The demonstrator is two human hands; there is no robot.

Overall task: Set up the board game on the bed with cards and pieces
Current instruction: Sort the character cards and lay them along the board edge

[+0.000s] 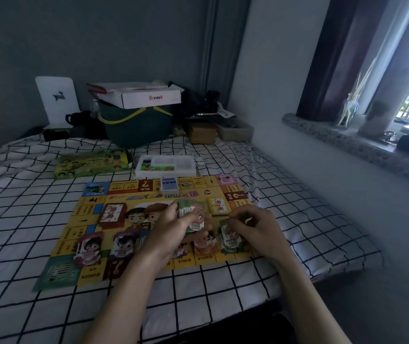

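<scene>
A yellow game board (pixel 94 214) lies flat on the checked bed. My left hand (pixel 171 229) grips a thick stack of green play-money notes (pixel 189 211) above the board's middle. My right hand (pixel 255 227) pinches a green note over a green pile (pixel 230 240) at the board's right side. An orange pile (pixel 204 244) lies between my hands. Further piles sit at the left: red-pink (pixel 89 248) and purple (pixel 122 244). Card decks rest on the board: red (pixel 111 214), yellow (pixel 218 206), white-blue (pixel 169 184).
Behind the board stand the green game box (pixel 91 163) and a white tray of coloured pieces (pixel 165 165). At the bed's head are a dark green bin (pixel 136 125) topped by a white carton (pixel 146 94), and small boxes. A wall and window sill run along the right.
</scene>
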